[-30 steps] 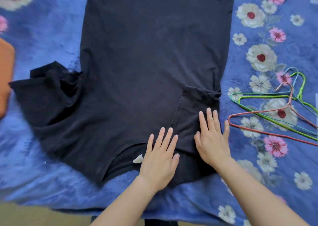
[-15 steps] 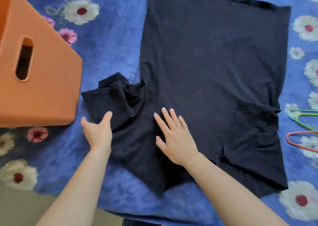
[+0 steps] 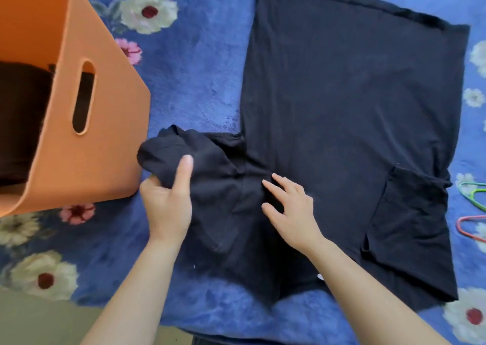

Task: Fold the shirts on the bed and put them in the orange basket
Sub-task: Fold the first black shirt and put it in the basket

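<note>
A black T-shirt [image 3: 355, 113] lies spread flat on the bed, its hem far from me and its collar near me. Its right sleeve is folded in over the body. The left sleeve [image 3: 189, 158] is bunched up, and my left hand [image 3: 168, 200] grips it, thumb on top of the cloth. Flat on the shirt beside the sleeve seam rests my right hand [image 3: 292, 208], its fingers spread. The orange basket [image 3: 105, 144] stands at the left, close to the sleeve, with dark clothing inside it.
The bed is covered by a blue blanket [image 3: 200, 76] with white and pink flowers. Green and pink wire hangers [image 3: 473, 208] lie at the right edge. The bed's near edge and the floor [image 3: 39, 323] show at the bottom left.
Both hands moved from the shirt's right side to its left sleeve. My left hand took hold of the bunched sleeve and lifted it. The view swung left, bringing the basket in.
</note>
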`<control>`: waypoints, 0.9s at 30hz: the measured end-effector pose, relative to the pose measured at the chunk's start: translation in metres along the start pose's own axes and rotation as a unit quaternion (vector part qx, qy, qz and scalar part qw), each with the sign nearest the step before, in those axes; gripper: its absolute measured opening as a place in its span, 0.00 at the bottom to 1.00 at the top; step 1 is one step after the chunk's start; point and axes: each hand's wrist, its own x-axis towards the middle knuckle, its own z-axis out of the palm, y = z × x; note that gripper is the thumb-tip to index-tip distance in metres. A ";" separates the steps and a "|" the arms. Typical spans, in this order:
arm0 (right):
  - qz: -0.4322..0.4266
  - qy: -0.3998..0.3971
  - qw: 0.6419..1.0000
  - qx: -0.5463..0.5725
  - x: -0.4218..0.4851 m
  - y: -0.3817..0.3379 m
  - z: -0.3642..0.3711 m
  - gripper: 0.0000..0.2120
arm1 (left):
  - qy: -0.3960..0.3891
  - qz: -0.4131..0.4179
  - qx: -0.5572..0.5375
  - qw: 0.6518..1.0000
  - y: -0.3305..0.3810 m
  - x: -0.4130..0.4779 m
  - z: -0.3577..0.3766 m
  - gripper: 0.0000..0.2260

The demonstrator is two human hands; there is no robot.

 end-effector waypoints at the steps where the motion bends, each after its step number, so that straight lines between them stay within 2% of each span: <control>1: 0.045 0.030 0.990 0.127 0.002 -0.005 -0.005 0.17 | -0.090 0.072 0.047 0.992 0.002 -0.007 0.005 0.03; 2: 0.099 0.057 0.955 0.275 0.004 -0.009 -0.011 0.13 | -0.188 0.139 0.103 0.967 0.000 -0.014 0.009 0.03; 3: 0.152 0.081 0.891 0.420 0.007 -0.011 -0.018 0.11 | -0.287 0.213 0.175 0.917 -0.009 -0.019 0.012 0.05; 4: 0.207 0.089 0.817 0.530 0.009 -0.011 -0.023 0.12 | -0.373 0.287 0.257 0.844 -0.022 -0.023 0.014 0.08; 5: 0.251 0.088 0.753 0.602 0.010 -0.008 -0.028 0.16 | -0.434 0.343 0.334 0.763 -0.039 -0.025 0.014 0.10; 6: 0.283 0.082 0.709 0.641 0.009 -0.003 -0.031 0.20 | -0.462 0.381 0.402 0.692 -0.053 -0.029 0.013 0.10; 7: 0.303 0.076 0.697 0.646 0.008 0.001 -0.033 0.23 | -0.476 0.395 0.458 0.638 -0.063 -0.034 0.009 0.11; 8: 0.311 0.071 0.706 0.632 0.006 0.003 -0.033 0.23 | -0.486 0.391 0.501 0.600 -0.069 -0.037 0.005 0.13; 9: 0.309 0.068 0.736 0.599 0.006 0.004 -0.031 0.22 | -0.485 0.380 0.523 0.588 -0.073 -0.040 0.001 0.15; 11: 0.270 0.056 0.838 0.471 0.007 0.003 -0.030 0.18 | -0.474 0.356 0.528 0.608 -0.076 -0.042 -0.007 0.18; 12: 0.251 0.061 0.878 0.403 0.008 0.003 -0.030 0.16 | -0.467 0.353 0.516 0.625 -0.076 -0.043 -0.010 0.17; 13: 0.239 0.078 0.901 0.353 0.009 0.005 -0.031 0.16 | -0.465 0.341 0.497 0.648 -0.075 -0.043 -0.013 0.15; 15: 0.239 0.124 0.914 0.305 0.008 0.010 -0.032 0.16 | -0.457 0.316 0.471 0.685 -0.069 -0.045 -0.015 0.16; 17: 0.234 0.148 0.930 0.243 0.003 0.015 -0.030 0.17 | -0.425 0.322 0.480 0.697 -0.065 -0.046 -0.010 0.20; 19: 0.176 0.152 0.960 0.154 -0.005 0.019 -0.023 0.20 | -0.410 0.327 0.525 0.671 -0.066 -0.043 -0.003 0.25; 22: 0.035 0.144 0.989 -0.003 -0.025 0.037 -0.023 0.23 | -0.429 0.330 0.603 0.586 -0.076 -0.041 0.006 0.28; 23: -0.010 0.140 0.988 -0.059 -0.034 0.047 -0.027 0.23 | -0.432 0.327 0.616 0.571 -0.078 -0.042 0.007 0.28; 25: -0.052 0.126 0.980 -0.147 -0.057 0.077 -0.043 0.25 | -0.447 0.338 0.607 0.563 -0.077 -0.051 0.009 0.30; 27: -0.055 0.108 0.969 -0.216 -0.087 0.110 -0.065 0.30 | -0.474 0.387 0.566 0.552 -0.075 -0.065 0.005 0.32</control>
